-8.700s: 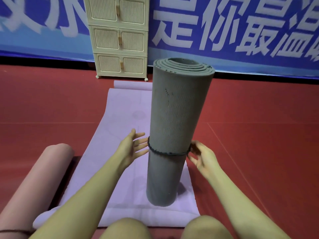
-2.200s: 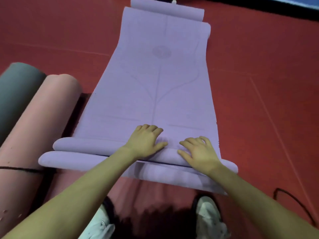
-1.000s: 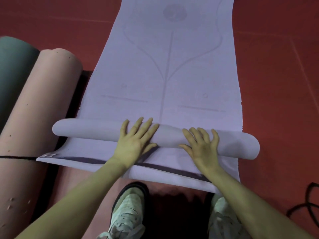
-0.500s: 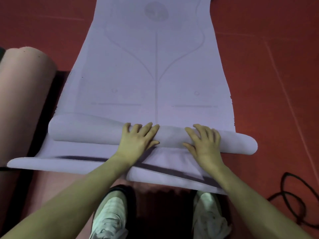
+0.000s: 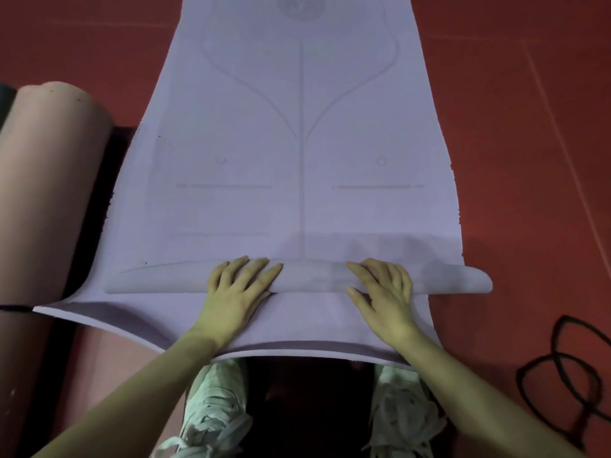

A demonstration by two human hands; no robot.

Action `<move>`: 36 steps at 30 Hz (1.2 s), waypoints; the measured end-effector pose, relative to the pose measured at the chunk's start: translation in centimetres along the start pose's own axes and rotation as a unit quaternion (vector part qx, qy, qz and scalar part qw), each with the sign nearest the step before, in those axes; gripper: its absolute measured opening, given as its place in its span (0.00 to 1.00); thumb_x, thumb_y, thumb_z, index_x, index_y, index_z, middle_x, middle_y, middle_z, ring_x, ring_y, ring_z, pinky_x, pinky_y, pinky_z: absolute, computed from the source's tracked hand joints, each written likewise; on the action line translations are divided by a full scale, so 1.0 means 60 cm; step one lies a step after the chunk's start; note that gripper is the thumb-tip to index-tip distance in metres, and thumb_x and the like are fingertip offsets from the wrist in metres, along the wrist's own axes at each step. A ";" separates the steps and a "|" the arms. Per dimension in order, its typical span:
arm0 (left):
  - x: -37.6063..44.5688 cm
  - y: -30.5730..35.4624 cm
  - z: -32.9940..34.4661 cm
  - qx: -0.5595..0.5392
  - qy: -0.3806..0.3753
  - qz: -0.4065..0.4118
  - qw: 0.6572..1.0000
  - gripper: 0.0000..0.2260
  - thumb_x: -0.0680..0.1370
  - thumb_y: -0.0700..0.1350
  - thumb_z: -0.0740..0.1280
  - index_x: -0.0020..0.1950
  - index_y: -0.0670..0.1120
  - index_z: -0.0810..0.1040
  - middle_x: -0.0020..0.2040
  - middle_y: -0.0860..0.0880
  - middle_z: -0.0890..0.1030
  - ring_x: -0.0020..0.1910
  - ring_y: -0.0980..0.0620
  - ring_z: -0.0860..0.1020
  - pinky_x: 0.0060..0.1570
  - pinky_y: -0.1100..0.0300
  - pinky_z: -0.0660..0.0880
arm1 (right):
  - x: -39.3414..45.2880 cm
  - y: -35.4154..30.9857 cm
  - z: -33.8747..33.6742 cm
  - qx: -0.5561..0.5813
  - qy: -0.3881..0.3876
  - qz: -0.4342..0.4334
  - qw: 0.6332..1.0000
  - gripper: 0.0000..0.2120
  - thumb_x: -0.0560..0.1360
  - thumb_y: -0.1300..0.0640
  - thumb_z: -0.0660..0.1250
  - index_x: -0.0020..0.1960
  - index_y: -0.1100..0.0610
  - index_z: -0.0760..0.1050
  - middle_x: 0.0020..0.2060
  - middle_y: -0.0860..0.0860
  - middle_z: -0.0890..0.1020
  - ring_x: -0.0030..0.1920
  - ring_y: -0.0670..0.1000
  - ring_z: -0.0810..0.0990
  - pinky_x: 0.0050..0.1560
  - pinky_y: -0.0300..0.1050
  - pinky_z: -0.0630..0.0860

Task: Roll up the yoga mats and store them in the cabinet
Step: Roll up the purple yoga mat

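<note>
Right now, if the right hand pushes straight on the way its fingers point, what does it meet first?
The right hand already rests on the rolled lip of the purple mat. Beyond it, only flat unrolled mat to the picture's top edge.

Purple mat (image 5: 297,143) far end & pink roll (image 5: 43,193) cut off by frame.

Red floor (image 5: 529,127); looped black cord (image 5: 572,375) lying at right; pale laced shoes (image 5: 215,411) at bottom edge
</note>
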State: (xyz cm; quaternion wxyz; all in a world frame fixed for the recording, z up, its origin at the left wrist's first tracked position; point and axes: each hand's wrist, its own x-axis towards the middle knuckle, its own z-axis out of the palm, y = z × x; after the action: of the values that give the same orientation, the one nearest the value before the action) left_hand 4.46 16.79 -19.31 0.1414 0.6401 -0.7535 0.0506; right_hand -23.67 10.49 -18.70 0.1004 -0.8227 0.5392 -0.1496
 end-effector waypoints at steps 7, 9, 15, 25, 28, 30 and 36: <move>0.028 -0.004 0.004 -0.007 0.002 0.025 1.000 0.20 0.81 0.59 0.53 0.61 0.52 0.78 0.51 0.50 0.80 0.50 0.47 0.72 0.52 0.48 0.64 | -0.005 -0.006 0.005 -0.002 0.009 0.013 1.000 0.17 0.75 0.46 0.57 0.58 0.50 0.76 0.51 0.49 0.80 0.53 0.51 0.70 0.59 0.46 0.58; 0.031 -0.005 -0.001 -0.005 0.029 0.037 0.999 0.18 0.80 0.57 0.57 0.59 0.50 0.80 0.48 0.51 0.80 0.45 0.48 0.72 0.48 0.50 0.65 | -0.007 -0.011 0.002 0.019 0.023 0.028 0.999 0.14 0.75 0.46 0.58 0.57 0.48 0.74 0.49 0.48 0.80 0.52 0.50 0.70 0.56 0.45 0.59; 0.011 0.008 -0.013 -0.017 0.061 0.041 0.997 0.15 0.79 0.53 0.60 0.57 0.49 0.81 0.44 0.52 0.80 0.41 0.49 0.69 0.44 0.53 0.65 | -0.013 -0.021 -0.008 0.054 0.019 0.047 0.997 0.15 0.75 0.46 0.58 0.55 0.49 0.78 0.46 0.46 0.80 0.49 0.48 0.70 0.54 0.43 0.58; 0.009 0.004 -0.028 -0.076 -0.017 0.058 0.995 0.16 0.82 0.57 0.53 0.60 0.54 0.76 0.44 0.54 0.81 0.38 0.51 0.75 0.36 0.58 0.63 | -0.012 -0.020 -0.030 0.036 -0.013 0.014 0.999 0.14 0.73 0.45 0.58 0.51 0.48 0.79 0.41 0.44 0.81 0.42 0.48 0.72 0.45 0.41 0.59; 0.016 -0.004 -0.021 -0.096 -0.074 0.036 0.992 0.20 0.82 0.61 0.47 0.58 0.57 0.76 0.44 0.56 0.81 0.39 0.52 0.76 0.37 0.61 0.63 | -0.003 -0.017 -0.027 0.005 -0.045 -0.002 0.999 0.14 0.74 0.45 0.58 0.50 0.47 0.79 0.42 0.44 0.81 0.40 0.52 0.76 0.45 0.42 0.59; 0.024 -0.010 -0.018 -0.108 -0.093 0.021 0.990 0.25 0.81 0.63 0.45 0.57 0.57 0.80 0.44 0.57 0.81 0.39 0.52 0.77 0.37 0.61 0.65 | 0.006 -0.011 -0.030 0.026 -0.067 -0.002 0.997 0.15 0.74 0.43 0.58 0.49 0.48 0.80 0.46 0.44 0.80 0.45 0.51 0.73 0.47 0.40 0.57; 0.045 -0.016 -0.008 -0.110 -0.047 0.030 0.992 0.27 0.81 0.62 0.46 0.55 0.52 0.82 0.44 0.52 0.75 0.42 0.51 0.69 0.36 0.55 0.71 | 0.041 0.003 -0.038 0.021 -0.125 -0.041 0.991 0.23 0.69 0.34 0.58 0.51 0.47 0.81 0.48 0.45 0.76 0.48 0.47 0.64 0.53 0.45 0.56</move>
State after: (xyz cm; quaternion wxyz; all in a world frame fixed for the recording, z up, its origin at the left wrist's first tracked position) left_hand 5.07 14.19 -18.20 0.1736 0.5991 -0.7794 -0.0581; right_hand -23.73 8.14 -16.30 0.1781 -0.8538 0.4854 -0.0608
